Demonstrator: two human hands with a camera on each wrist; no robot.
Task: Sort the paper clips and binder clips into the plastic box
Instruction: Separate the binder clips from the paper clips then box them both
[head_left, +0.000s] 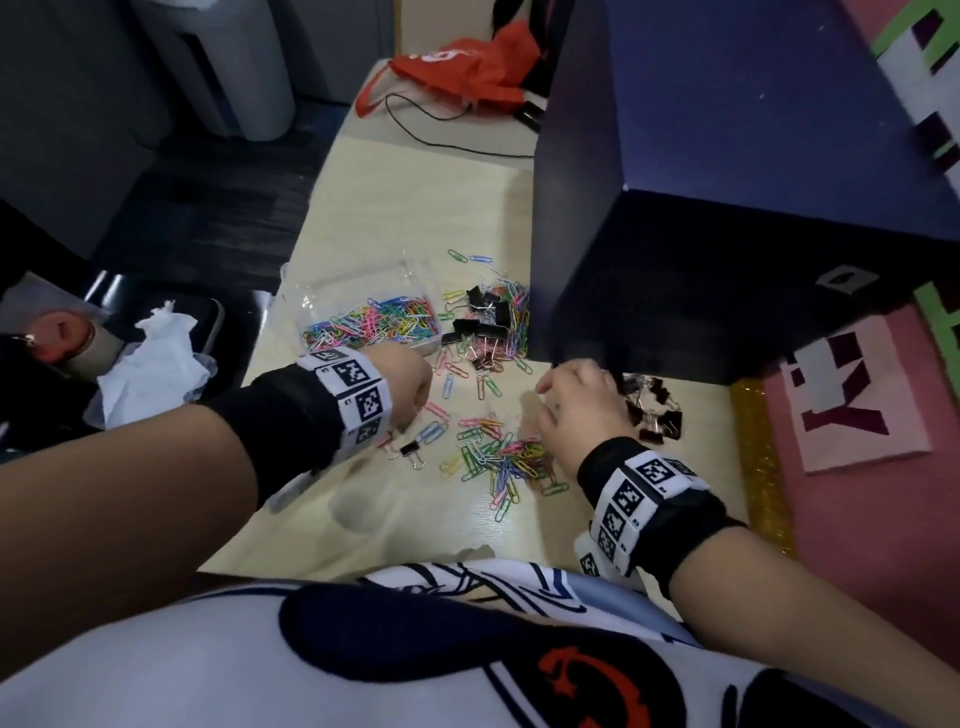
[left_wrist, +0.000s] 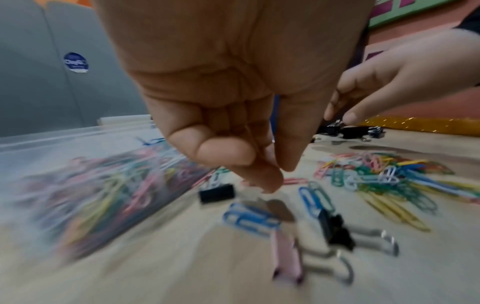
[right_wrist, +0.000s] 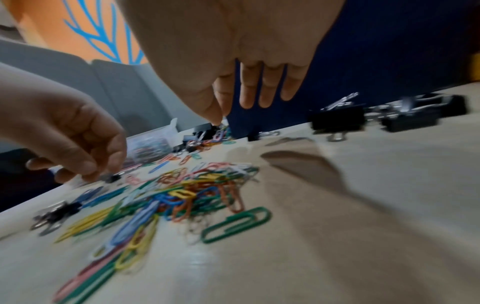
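Observation:
The clear plastic box (head_left: 363, 283) at the table's left edge holds several coloured paper clips (head_left: 379, 325). To its right lies a mixed heap of paper clips and black binder clips (head_left: 485, 317). My left hand (head_left: 410, 395) hovers just in front of the box, its fingers (left_wrist: 262, 176) bunched against the thumb with nothing visible between them. A lone binder clip (left_wrist: 217, 193) lies to their left. My right hand (head_left: 571, 400) hangs over the table beside a group of binder clips (head_left: 654, 410). Its thumb (right_wrist: 211, 111) meets the forefinger; I cannot tell whether they pinch anything. A paper clip pile (head_left: 498, 457) lies between the hands.
A tall dark blue box (head_left: 727, 208) stands on the table (head_left: 415, 208) at the right, close behind my right hand. A red bag (head_left: 467, 67) and a black cable lie at the far end. A chair with crumpled tissue (head_left: 150, 364) is off the left edge.

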